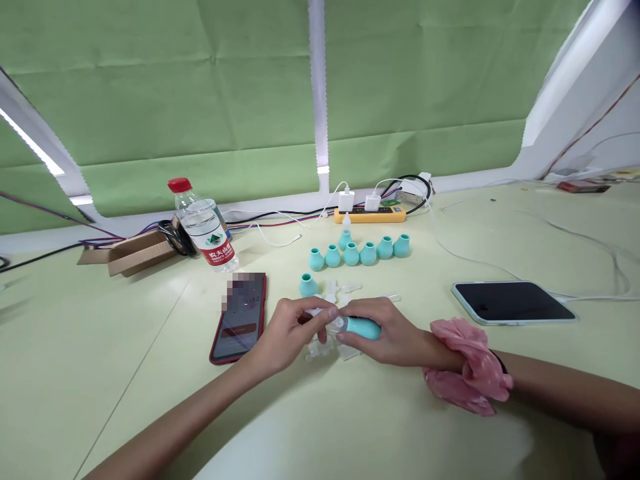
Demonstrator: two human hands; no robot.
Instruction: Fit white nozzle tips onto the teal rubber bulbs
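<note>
Over the middle of the table my right hand (383,327) is wrapped round a teal squeeze bulb (364,327), which lies on its side with its neck toward the left. A clear plastic nozzle (340,323) sits at that neck, and my left hand (300,327) pinches its narrow end. Whether the nozzle is fully seated I cannot tell. Several clear plastic pieces (320,348) lie under and around my fingers, partly hidden. Just beyond my left hand stands a loose teal bulb (308,285), its mouth upward.
Several teal bulbs (351,254) stand in a row farther back; one behind them carries a clear tip (347,223). Phones lie left (243,320) and right (515,302). A water bottle (207,230), an open cardboard box (143,252) and a yellow power strip (370,215) with cables stand near the wall.
</note>
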